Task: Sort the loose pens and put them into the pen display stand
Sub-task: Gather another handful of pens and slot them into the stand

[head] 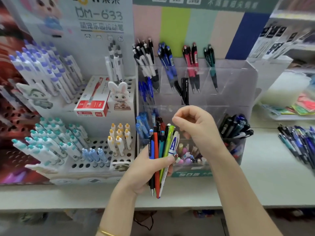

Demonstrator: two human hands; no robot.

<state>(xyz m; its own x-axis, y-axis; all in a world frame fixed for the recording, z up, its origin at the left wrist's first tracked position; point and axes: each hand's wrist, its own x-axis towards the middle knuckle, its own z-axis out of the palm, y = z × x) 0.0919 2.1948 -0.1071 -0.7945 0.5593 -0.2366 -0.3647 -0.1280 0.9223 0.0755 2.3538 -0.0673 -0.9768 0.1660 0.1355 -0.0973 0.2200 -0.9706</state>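
Our left hand (pixel 144 169) grips a bundle of mixed pens (pixel 160 147) upright before the clear pen display stand (pixel 235 79). Our right hand (pixel 196 130) hovers just above their tops, fingers curled, visibly holding nothing. More loose pens (pixel 300 142) lie on the tabletop (pixel 272 176), far right.

The left hand (pixel 144 171) grips a bundle of pens (pixel 156 147), tips down, in front of the clear pen display stand (pixel 235 77). The right hand (pixel 196 132) hovers just above the bundle's tops, fingers curled with nothing seen in them. More loose pens (pixel 300 142) lie on the shelf (pixel 264 176) at the right.
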